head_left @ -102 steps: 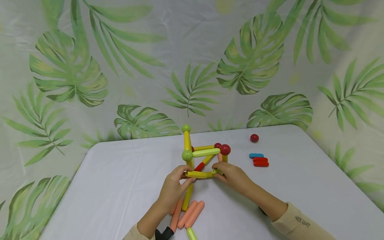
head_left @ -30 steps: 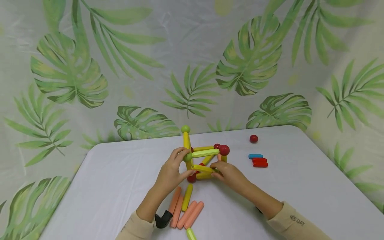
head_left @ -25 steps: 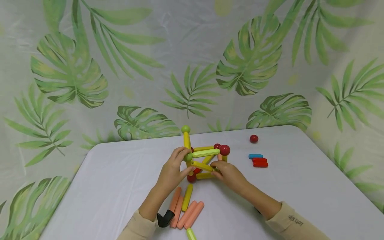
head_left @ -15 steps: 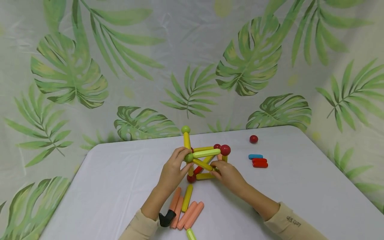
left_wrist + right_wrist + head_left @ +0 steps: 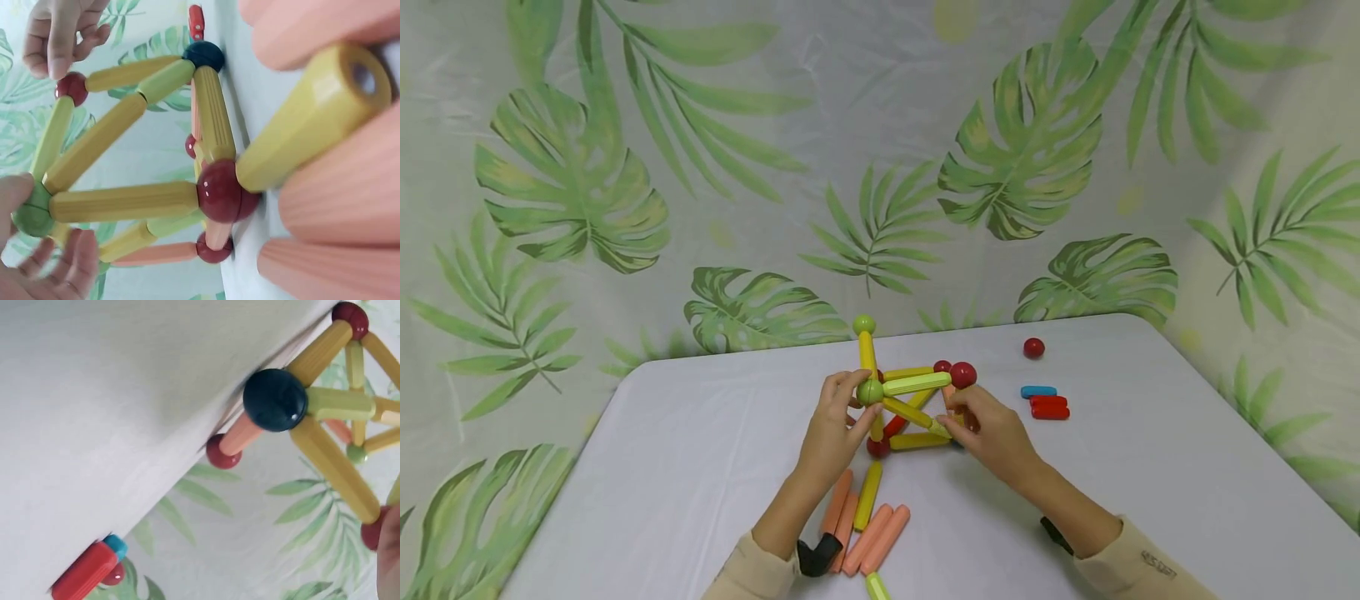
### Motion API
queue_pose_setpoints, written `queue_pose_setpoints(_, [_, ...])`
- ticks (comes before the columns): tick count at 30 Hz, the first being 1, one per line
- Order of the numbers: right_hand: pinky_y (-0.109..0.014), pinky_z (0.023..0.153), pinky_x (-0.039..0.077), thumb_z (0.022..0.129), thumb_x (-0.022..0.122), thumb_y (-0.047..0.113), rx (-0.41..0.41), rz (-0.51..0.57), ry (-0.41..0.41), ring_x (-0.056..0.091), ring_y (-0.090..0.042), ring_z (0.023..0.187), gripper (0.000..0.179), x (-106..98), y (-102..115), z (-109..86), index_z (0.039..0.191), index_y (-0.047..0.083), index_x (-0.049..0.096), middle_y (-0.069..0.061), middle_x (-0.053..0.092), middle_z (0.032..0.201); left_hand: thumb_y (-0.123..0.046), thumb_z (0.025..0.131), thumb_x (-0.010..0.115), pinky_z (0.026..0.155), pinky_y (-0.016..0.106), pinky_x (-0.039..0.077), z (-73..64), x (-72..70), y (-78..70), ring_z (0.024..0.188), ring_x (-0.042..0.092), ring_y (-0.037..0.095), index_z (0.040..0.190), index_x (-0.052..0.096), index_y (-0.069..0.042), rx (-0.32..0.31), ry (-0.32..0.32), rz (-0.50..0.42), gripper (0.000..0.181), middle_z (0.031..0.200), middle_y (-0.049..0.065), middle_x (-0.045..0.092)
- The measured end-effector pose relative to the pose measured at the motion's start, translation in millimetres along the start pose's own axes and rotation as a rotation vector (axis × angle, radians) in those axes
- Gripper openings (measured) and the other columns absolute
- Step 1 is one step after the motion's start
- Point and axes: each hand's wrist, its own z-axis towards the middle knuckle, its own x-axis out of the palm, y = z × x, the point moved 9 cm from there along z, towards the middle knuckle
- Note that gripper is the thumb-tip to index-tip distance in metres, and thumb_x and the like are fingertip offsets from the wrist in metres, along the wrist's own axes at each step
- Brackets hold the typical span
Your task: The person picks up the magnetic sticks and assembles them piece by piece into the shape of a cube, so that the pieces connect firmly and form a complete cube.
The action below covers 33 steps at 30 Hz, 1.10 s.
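Observation:
A magnetic stick-and-ball frame stands on the white table. My left hand (image 5: 831,437) pinches its green ball (image 5: 870,392) between thumb and fingers, where several sticks meet. From that ball a yellow stick (image 5: 908,412), joined end to end with a light green stick (image 5: 165,84), slants down to a dark blue ball (image 5: 275,400). My right hand (image 5: 996,433) is at the frame's right side. In the left wrist view its extended finger reaches the upper red ball (image 5: 70,89), the other fingers loosely bent with nothing between them. Another green ball (image 5: 864,323) tops an upright yellow stick.
Several salmon sticks (image 5: 886,537), a yellow stick (image 5: 868,496) and a light green stick (image 5: 877,586) lie in front of the frame. To the right lie red sticks (image 5: 1049,407), a blue stick (image 5: 1038,391) and a loose red ball (image 5: 1033,347).
The left hand moved up to the green ball, and the slanting yellow stick's upper end came to meet it. The right hand has let go of the lower stick and shifted slightly right.

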Motion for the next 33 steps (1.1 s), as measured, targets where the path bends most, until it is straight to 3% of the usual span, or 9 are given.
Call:
queue_pose_setpoints(2, [-0.020, 0.057, 0.043, 0.065, 0.079, 0.002, 0.028, 0.017, -0.075, 0.044, -0.012, 0.070, 0.044, -11.9, -7.7, -1.0, 0.096, 0.003, 0.048, -0.003, 0.046, 0.083, -0.024, 0.088, 0.059, 0.058, 0.018, 0.048, -2.0, 4.4, 6.5, 0.086, 0.055, 0.019, 0.127, 0.043, -0.014, -0.091, 0.028, -0.062, 0.044, 0.115, 0.008, 0.043])
queue_pose_setpoints(4, [-0.026, 0.066, 0.046, 0.068, 0.077, 0.002, 0.122, 0.068, -0.076, 0.046, -0.016, 0.080, 0.051, -14.8, -22.1, -2.0, 0.106, 0.001, 0.042, -0.007, 0.045, 0.092, -0.027, 0.089, 0.056, 0.058, 0.019, 0.049, -4.0, 8.9, 11.5, 0.090, 0.056, 0.023, 0.129, 0.040, -0.015, -0.164, 0.055, -0.133, 0.045, 0.116, 0.008, 0.045])
queue_pose_setpoints(7, [-0.035, 0.078, 0.047, 0.075, 0.072, 0.004, 0.314, 0.230, 0.047, 0.048, -0.024, 0.096, 0.062, -1.3, -46.7, -5.9, 0.123, 0.003, 0.032, -0.012, 0.046, 0.108, -0.027, 0.090, 0.053, 0.060, 0.021, 0.050, -5.1, 13.2, 14.8, 0.096, 0.055, 0.026, 0.130, 0.038, -0.015, -0.213, 0.078, -0.215, 0.044, 0.116, 0.008, 0.047])
queue_pose_setpoints(9, [-0.039, 0.081, 0.047, 0.080, 0.067, 0.003, 0.435, 0.324, 0.150, 0.049, -0.028, 0.102, 0.066, 12.4, -60.5, -11.1, 0.131, 0.007, 0.026, -0.014, 0.047, 0.113, -0.025, 0.090, 0.053, 0.063, 0.022, 0.050, -3.8, 13.5, 15.3, 0.098, 0.054, 0.027, 0.130, 0.038, -0.014, -0.205, 0.076, -0.234, 0.044, 0.115, 0.008, 0.048])
queue_pose_setpoints(12, [-0.037, 0.079, 0.048, 0.083, 0.062, 0.001, 0.535, 0.403, 0.233, 0.054, -0.031, 0.099, 0.064, 24.6, -70.4, -16.3, 0.133, 0.010, 0.023, -0.017, 0.050, 0.110, -0.022, 0.091, 0.053, 0.063, 0.023, 0.051, -0.1, 13.7, 17.7, 0.098, 0.055, 0.027, 0.129, 0.038, -0.014, -0.190, 0.078, -0.256, 0.042, 0.113, 0.009, 0.049])
queue_pose_setpoints(19, [-0.030, 0.073, 0.050, 0.082, 0.062, -0.002, 0.524, 0.384, 0.233, 0.056, -0.029, 0.092, 0.057, 24.2, -67.6, -16.6, 0.127, 0.007, 0.029, -0.015, 0.054, 0.103, -0.004, 0.091, 0.051, 0.065, 0.040, 0.052, 13.9, 5.4, 3.1, 0.100, 0.053, 0.039, 0.128, 0.037, 0.000, -0.148, 0.105, -0.366, 0.040, 0.115, 0.020, 0.046])
queue_pose_setpoints(22, [-0.028, 0.073, 0.050, 0.081, 0.063, -0.003, 0.498, 0.392, 0.226, 0.056, -0.029, 0.091, 0.054, 23.5, -61.3, -17.3, 0.125, 0.005, 0.031, -0.015, 0.054, 0.103, -0.003, 0.091, 0.050, 0.067, 0.041, 0.051, 18.7, 4.4, 3.2, 0.101, 0.052, 0.039, 0.129, 0.036, 0.000, -0.148, 0.125, -0.372, 0.041, 0.114, 0.021, 0.046])
queue_pose_setpoints(27, [-0.025, 0.071, 0.050, 0.080, 0.064, -0.005, 0.468, 0.375, 0.219, 0.056, -0.025, 0.089, 0.050, 25.6, -49.9, -19.3, 0.120, 0.007, 0.036, -0.011, 0.055, 0.101, -0.006, 0.093, 0.048, 0.070, 0.044, 0.050, 27.8, 10.0, 17.8, 0.103, 0.052, 0.038, 0.132, 0.035, -0.004, -0.163, 0.165, -0.409, 0.042, 0.113, 0.020, 0.045])
queue_pose_setpoints(33, [-0.024, 0.070, 0.050, 0.078, 0.067, -0.001, 0.487, 0.371, 0.240, 0.056, -0.021, 0.087, 0.047, 33.7, -34.6, -19.6, 0.115, 0.006, 0.040, -0.008, 0.057, 0.099, -0.013, 0.094, 0.046, 0.073, 0.040, 0.050, 38.3, 22.6, 50.3, 0.107, 0.050, 0.033, 0.138, 0.033, -0.013, -0.173, 0.188, -0.440, 0.046, 0.123, 0.015, 0.043])
